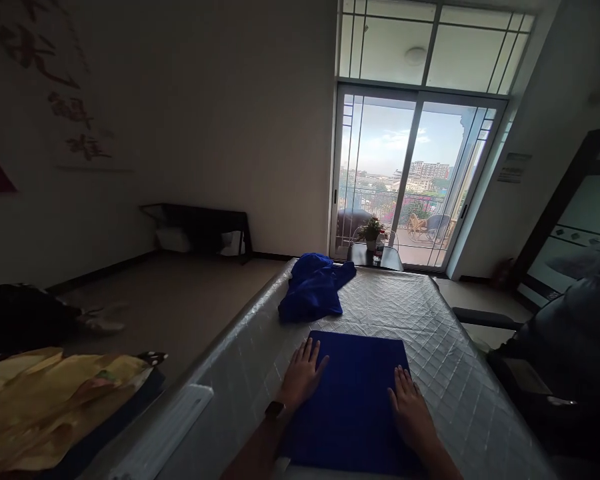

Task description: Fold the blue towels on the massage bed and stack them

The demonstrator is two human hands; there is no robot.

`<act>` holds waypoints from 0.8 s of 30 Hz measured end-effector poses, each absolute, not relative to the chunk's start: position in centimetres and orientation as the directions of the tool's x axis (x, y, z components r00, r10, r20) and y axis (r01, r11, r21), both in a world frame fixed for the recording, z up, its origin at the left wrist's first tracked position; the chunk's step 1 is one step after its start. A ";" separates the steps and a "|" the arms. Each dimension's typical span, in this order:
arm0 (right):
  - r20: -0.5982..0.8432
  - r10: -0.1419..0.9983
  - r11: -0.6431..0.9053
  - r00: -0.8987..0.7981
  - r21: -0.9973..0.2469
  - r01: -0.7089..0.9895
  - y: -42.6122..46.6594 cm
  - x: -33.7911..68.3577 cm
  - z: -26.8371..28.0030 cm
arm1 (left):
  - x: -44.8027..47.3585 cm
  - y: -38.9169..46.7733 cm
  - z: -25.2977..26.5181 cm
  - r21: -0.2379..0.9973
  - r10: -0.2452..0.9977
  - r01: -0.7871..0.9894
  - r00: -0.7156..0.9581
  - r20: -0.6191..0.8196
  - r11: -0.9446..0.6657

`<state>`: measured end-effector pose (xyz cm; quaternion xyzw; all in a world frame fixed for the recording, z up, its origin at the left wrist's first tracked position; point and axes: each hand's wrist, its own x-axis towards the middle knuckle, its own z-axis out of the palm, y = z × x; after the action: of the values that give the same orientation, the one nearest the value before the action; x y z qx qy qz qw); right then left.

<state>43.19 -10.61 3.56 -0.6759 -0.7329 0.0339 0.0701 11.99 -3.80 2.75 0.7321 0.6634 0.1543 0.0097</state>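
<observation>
A smooth, flat blue rectangle of what looks like folded cloth [353,400] lies on the silvery quilted table cover [440,363]. My left hand [301,375] rests flat along its left edge, with the fingers stretched out and a dark watch on the wrist. On the opposite edge, my right hand [411,407] lies flat too, fingers extended. Neither hand grips anything. Farther up the table, just beyond the rectangle, sits a crumpled blue garment [313,290]. The near edge of the rectangle is partly hidden by my right forearm.
A white flat plastic piece [165,433] lies at the table's left edge. Yellow patterned cloth [55,407] is piled at lower left. Dark chair-like furniture [575,347] stands on the right. Beyond the table's far end, a small table holds a potted plant [373,232] before glass doors [377,153].
</observation>
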 end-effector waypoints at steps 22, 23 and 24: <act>0.080 0.995 0.065 -0.054 -0.144 0.988 -11.7 42.7 3.1 | 23.6 -7.8 2.5 0.224 0.840 0.822 0.456 0.293 -0.524; 0.074 0.996 0.053 -0.043 -0.145 0.988 -11.7 42.7 3.1 | 22.0 -7.7 2.6 0.213 0.859 0.844 0.429 0.280 -0.491; 0.066 0.997 0.045 -0.036 -0.144 0.989 -11.6 42.7 3.1 | 20.3 -7.8 2.6 0.208 0.880 0.868 0.396 0.262 -0.452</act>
<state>42.66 -11.64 3.11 -0.6903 -0.7191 0.0294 0.0739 20.34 -7.77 2.62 0.8351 0.5233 0.1687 0.0189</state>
